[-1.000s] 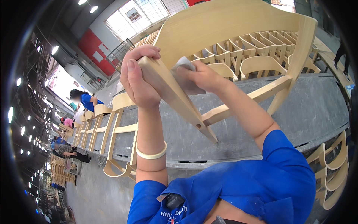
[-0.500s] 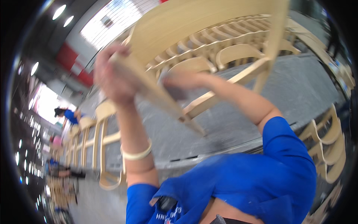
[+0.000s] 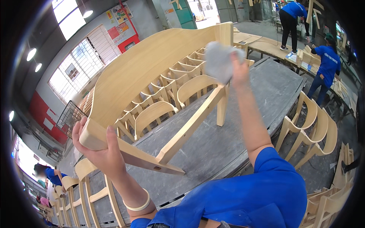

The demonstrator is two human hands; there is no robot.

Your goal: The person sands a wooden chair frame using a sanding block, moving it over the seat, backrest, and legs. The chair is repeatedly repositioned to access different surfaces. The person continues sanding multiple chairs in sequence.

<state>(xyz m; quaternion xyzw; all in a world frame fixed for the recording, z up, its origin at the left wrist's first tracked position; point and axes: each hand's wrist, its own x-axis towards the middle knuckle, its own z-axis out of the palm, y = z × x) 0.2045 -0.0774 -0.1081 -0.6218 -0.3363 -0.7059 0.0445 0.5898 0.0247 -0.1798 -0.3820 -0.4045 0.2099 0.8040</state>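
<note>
Grey and scuffed, the tabletop (image 3: pixel 213 146) is spread beneath a pale wooden chair frame (image 3: pixel 152 57), whose broad back is raised with its long axis running from near left to far right. Smaller curved chair frames (image 3: pixel 156 109) are ranged along the far side. The pale frame's near left corner is grasped by the left hand (image 3: pixel 104 155), the thumb laid on the right and the fingers curled round the left. A blurred grey pad (image 3: pixel 217 62) is clasped in the right hand (image 3: pixel 239 70), which is much nearer the far right post (image 3: pixel 227 33); whether pad and post are touching cannot be told.
</note>
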